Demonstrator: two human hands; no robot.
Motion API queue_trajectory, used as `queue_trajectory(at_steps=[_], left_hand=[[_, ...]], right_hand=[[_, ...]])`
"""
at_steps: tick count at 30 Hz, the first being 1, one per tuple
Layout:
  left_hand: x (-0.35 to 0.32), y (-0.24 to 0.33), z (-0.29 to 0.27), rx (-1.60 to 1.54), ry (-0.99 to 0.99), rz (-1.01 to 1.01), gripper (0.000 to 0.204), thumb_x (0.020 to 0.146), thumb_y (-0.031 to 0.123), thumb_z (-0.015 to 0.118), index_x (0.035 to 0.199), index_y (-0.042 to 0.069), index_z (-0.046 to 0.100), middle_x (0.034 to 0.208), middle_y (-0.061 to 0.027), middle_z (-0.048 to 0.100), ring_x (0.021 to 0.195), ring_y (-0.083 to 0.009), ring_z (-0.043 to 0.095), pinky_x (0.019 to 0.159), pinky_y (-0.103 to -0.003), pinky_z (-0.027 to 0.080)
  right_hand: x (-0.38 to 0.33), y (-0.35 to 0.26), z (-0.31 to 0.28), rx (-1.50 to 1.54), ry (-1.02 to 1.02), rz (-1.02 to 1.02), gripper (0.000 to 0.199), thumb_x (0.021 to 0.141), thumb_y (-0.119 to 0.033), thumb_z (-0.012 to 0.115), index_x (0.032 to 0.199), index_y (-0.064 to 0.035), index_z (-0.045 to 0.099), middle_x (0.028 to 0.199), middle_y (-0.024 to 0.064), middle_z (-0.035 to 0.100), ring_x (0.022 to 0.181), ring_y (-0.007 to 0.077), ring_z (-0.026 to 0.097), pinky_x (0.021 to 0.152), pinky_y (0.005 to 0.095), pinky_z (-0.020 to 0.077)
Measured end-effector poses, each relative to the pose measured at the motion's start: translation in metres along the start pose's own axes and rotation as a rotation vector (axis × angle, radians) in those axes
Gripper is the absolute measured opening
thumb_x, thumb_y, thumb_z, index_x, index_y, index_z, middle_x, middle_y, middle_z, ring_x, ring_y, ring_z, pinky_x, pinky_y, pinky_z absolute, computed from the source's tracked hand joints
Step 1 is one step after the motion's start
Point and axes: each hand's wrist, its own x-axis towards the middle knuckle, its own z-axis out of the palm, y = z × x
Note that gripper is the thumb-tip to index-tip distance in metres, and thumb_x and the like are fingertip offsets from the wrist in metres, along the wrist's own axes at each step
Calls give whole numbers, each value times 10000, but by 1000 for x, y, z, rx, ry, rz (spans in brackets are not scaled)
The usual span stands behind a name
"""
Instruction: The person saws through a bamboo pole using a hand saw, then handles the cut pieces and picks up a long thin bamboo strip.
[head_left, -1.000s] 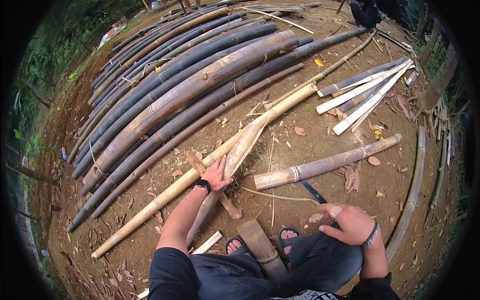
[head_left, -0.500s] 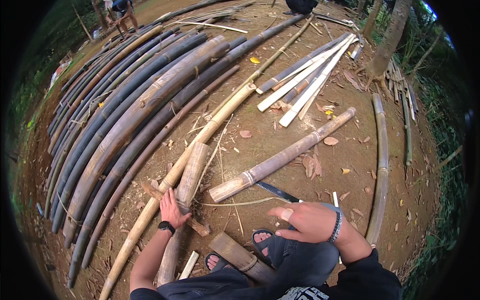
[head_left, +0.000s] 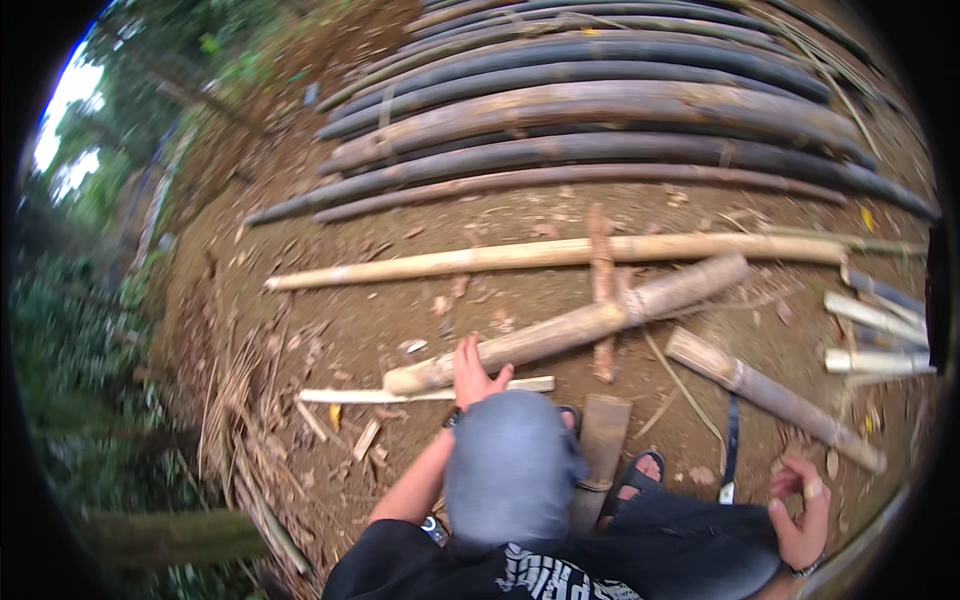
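Observation:
My left hand (head_left: 473,372) lies with outstretched fingers against a thick tan bamboo pole (head_left: 550,338), near the pole's near-left end. The far end of that pole rests over a short brown stick (head_left: 600,265) lying crosswise on the ground. At the lower right, my right hand (head_left: 798,515) hovers with loosely bent, separated fingers and nothing in it; one finger wears a light bandage. Between my right hand and the pole, a dark-bladed saw (head_left: 731,450) with a pale handle end is on the soil. A shorter bamboo piece (head_left: 775,395) is beside the saw.
Beyond the pole runs a long yellowish bamboo pole (head_left: 480,258), with a stack of dark bamboo poles (head_left: 600,150) behind it. A pale split strip (head_left: 385,396) lies near my left hand. Split bamboo pieces (head_left: 880,360) lie at right; a bamboo block (head_left: 604,430) sits between my feet.
My view has swung left, so the poles now run across it. My left hand has shifted to the bamboo pole's near end. My right hand has moved lower and farther to the right side.

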Motion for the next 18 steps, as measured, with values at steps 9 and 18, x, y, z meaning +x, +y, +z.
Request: queue_trajectory(at_steps=[9,18], left_hand=[[-169,-97,32,-437,0,-804,597,766,332,771,1178,-44,559,1024,-170,656,892,-251,653,781,-379,527],[-94,-131,66,-810,356,-1157,765,807,365,693,1358,-112,458,1360,-317,515,1277,-348,511,1061,-400,382]], right_hand=[[180,16,53,-583,-511,-125,405,792,-172,701,1148,-10,599,887,185,655,847,345,638,787,410,508],[245,46,208,-905,-314,-845,869,712,-256,803,1452,-76,385,1420,169,439,1323,348,416,1097,443,340]])
